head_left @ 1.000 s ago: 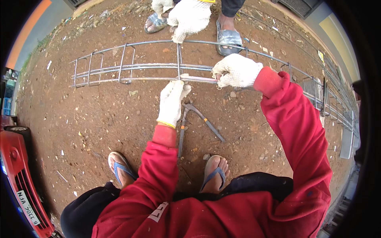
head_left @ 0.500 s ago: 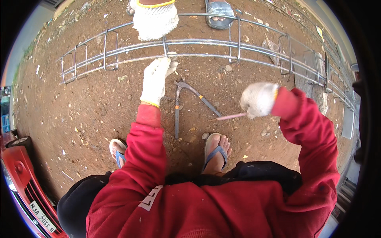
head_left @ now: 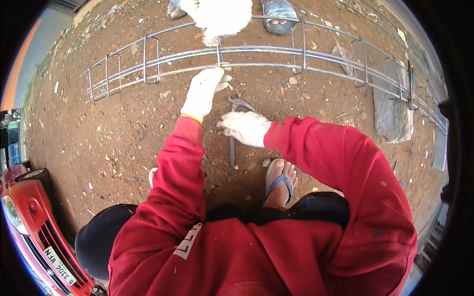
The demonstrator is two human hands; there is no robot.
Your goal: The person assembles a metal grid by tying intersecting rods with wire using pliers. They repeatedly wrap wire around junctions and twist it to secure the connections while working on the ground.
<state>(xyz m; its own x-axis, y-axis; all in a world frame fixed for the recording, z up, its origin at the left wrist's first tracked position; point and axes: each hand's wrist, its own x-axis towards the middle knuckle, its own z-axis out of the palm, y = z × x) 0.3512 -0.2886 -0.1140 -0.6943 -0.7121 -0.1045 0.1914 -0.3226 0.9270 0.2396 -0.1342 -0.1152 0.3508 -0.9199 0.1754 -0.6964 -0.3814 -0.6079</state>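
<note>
A long rebar cage (head_left: 261, 48) of steel rods and bent rectangular stirrups lies across the ground in front of me. My left hand (head_left: 203, 91), in a white knit glove, is closed at the cage's near lower rod, beside a stirrup; its fingertips are partly hidden. My right hand (head_left: 244, 128), gloved too, reaches over a pair of pincers (head_left: 232, 153) with its fingers stretched leftward. It covers part of the pincers' handles, and I cannot tell whether it touches them. The pink-handled tool seen earlier is out of sight.
Across the cage another person's white-gloved hand (head_left: 222, 19) is at the same stirrup, with a sandalled foot (head_left: 279, 20) behind. A flat stone slab (head_left: 390, 118) lies under the cage at right. My flip-flop foot (head_left: 280, 183) is close below; a red car (head_left: 37, 212) stands lower left.
My right hand has swung left from the open ground to over the pincers; the pink-handled tool no longer shows. My left hand stays at the cage. The whole view has shifted slightly.
</note>
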